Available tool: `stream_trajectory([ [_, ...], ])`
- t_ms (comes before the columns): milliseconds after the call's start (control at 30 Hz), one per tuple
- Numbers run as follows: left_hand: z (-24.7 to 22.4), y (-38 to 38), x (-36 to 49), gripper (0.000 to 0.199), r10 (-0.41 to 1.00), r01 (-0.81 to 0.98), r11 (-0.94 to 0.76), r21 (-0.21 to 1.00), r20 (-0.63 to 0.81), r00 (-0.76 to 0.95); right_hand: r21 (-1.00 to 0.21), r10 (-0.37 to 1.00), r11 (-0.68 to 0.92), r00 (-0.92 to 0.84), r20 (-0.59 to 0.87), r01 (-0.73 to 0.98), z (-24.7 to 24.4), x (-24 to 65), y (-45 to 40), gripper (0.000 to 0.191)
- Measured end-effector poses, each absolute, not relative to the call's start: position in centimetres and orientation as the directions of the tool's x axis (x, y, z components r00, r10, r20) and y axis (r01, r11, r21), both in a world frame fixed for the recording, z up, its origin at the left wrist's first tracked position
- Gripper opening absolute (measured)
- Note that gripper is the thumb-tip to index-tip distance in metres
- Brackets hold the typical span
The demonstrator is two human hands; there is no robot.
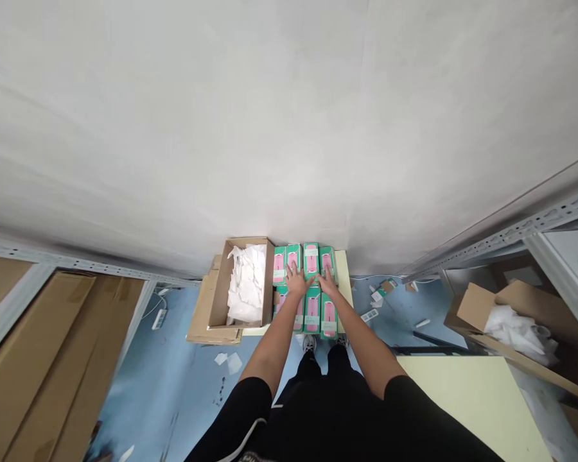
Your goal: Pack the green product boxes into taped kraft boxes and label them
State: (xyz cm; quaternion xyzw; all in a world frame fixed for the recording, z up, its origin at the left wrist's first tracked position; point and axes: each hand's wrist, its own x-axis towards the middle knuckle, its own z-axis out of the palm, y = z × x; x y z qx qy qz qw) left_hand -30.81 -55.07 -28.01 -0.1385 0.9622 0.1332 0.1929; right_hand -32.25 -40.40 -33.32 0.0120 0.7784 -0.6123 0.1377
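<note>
Several green boxes with pink fronts (312,313) lie in two rows on a small pale table (344,279) against the wall. My left hand (296,280) rests with fingers spread on the boxes left of the middle, where the two rows meet. Just to its right, my right hand (327,282) lies with fingers apart on the right-hand boxes. Neither hand is wrapped round a box. Left of the boxes stands an open cardboard carton (216,301) holding crumpled white paper (247,282).
Flattened cardboard (200,317) sticks out under the carton. Large cardboard sheets (52,359) lean in a rack at left. A pale yellow tabletop (467,391) and another open carton (476,308) are at right. Scraps and a power strip (368,315) lie on the blue floor.
</note>
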Motion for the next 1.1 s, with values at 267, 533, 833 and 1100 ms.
stream_trajectory([
  [267,-27.8,-56.2,-30.3,0.059,-0.109,-0.207,0.91,0.358,-0.277,-0.955,-0.806,-0.037,-0.071,-0.81,-0.586,0.587,-33.6,-33.7,-44.2,0.066],
  [533,-27.4,-56.7,-28.4,0.062,0.002,-0.087,0.604,0.792,-0.111,-0.994,-0.897,0.135,-0.157,-0.891,-0.434,0.413,-31.4,-29.8,-44.2,0.062],
  [833,-26.8,-54.5,-24.9,0.058,0.137,0.045,0.321,0.946,0.0,-0.991,-0.975,0.358,-0.137,-0.908,-0.215,0.177,-27.1,-23.6,-42.3,0.052],
  [1100,-24.3,-48.1,-21.4,0.059,0.412,0.143,0.32,0.936,-0.002,-0.911,-0.959,0.585,-0.263,-0.772,-0.249,0.11,-24.4,-16.6,-36.7,0.054],
])
